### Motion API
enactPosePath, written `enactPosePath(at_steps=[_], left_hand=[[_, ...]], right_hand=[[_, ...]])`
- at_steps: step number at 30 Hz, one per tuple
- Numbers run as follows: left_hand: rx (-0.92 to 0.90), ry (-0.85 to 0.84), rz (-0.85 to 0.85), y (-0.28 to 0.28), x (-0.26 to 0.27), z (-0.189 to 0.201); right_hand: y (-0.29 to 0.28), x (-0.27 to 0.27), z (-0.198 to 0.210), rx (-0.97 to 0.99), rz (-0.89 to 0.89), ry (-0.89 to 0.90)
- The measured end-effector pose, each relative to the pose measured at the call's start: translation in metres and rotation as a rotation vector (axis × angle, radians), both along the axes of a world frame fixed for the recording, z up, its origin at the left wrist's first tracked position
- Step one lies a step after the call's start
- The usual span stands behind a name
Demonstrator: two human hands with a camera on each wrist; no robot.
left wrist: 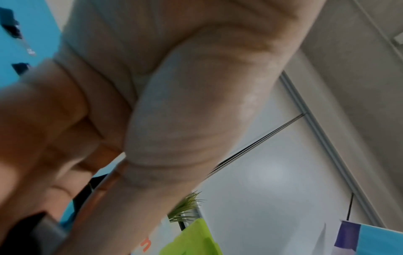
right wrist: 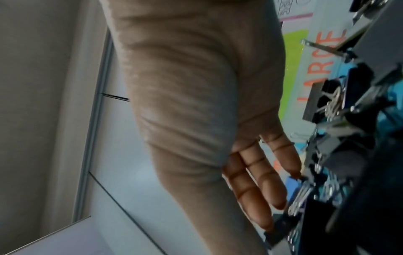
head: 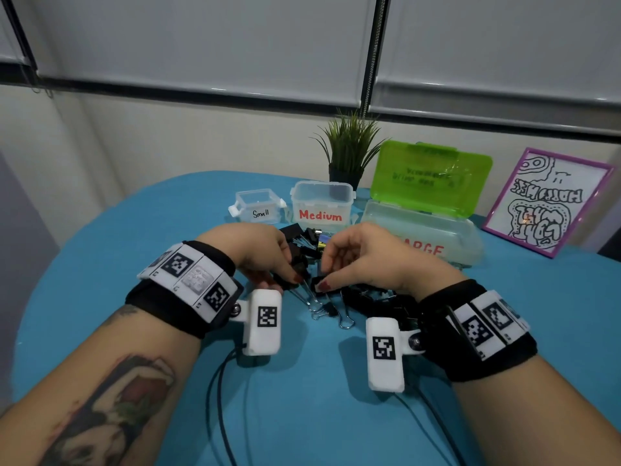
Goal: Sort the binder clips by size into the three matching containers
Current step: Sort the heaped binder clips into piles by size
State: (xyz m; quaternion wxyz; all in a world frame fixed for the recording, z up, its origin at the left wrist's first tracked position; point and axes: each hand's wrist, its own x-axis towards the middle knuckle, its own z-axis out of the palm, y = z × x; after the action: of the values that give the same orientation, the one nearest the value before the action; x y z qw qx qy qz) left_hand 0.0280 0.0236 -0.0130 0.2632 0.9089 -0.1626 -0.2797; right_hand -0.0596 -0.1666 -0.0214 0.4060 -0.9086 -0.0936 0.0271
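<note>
A heap of black binder clips [head: 373,299] of mixed sizes lies on the blue table [head: 111,237], in front of three open clear boxes. These are marked Small [head: 257,206], Medium [head: 321,206] and Large [head: 433,235]; the Large box has a raised green lid [head: 431,176]. My left hand [head: 290,279] hovers over the heap's left side, thumb and curled fingers pinching a black clip [head: 285,280]. My right hand [head: 321,284] pinches another small black clip [head: 316,283] just beside it. In the right wrist view the fingers [right wrist: 261,186] reach down onto the clips [right wrist: 322,103]. The left wrist view is blurred.
A potted plant [head: 349,153] stands behind the Medium box. A purple-framed drawing [head: 547,203] leans at the back right. Loose silver-handled clips [head: 336,314] lie on the near side of the heap. Black cables [head: 218,398] run from my wrist cameras toward me.
</note>
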Motion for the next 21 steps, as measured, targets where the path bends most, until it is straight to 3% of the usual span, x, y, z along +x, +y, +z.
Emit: enactPosePath(at_steps=[6,21], left_hand=[[-0.081,0.04,0.036,-0.001,-0.001,-0.001],[-0.102,0.033,0.044,-0.001,0.0,-0.002]], right_hand=[[0.015,-0.005,0.0,-0.291,0.067,0.052],[0.002,-0.002,0.0,-0.362,0.077,0.138]])
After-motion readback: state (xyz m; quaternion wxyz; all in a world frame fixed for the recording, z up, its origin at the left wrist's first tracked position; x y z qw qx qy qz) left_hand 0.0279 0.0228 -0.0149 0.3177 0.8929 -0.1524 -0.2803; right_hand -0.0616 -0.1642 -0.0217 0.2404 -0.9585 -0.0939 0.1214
